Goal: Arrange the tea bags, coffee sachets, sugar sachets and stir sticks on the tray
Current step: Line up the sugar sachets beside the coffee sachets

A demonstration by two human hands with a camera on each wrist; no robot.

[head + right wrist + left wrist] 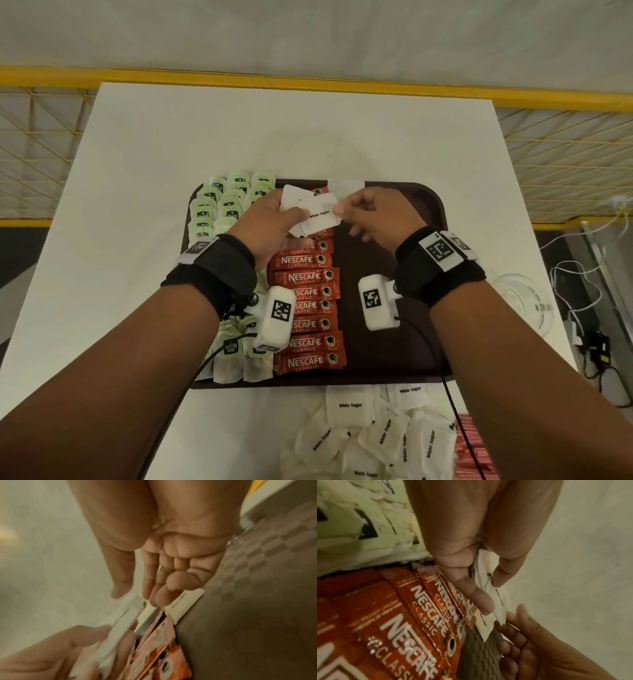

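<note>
Above the tray, the left hand clamps a bunch of sugar sachets; the right hand pinches one free, probably to lay beside the coffee sachets.

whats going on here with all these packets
A person is laying out a drinks tray. Tea bags and coffee sachets already sit in rows on it. The left hand holds a bunch of sugar sachets and the right hand pinches one. More sugar lies on the table.

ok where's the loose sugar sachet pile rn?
Head view: sugar sachet pile lies on the table, just off the tray near edge, right of centre.
</note>
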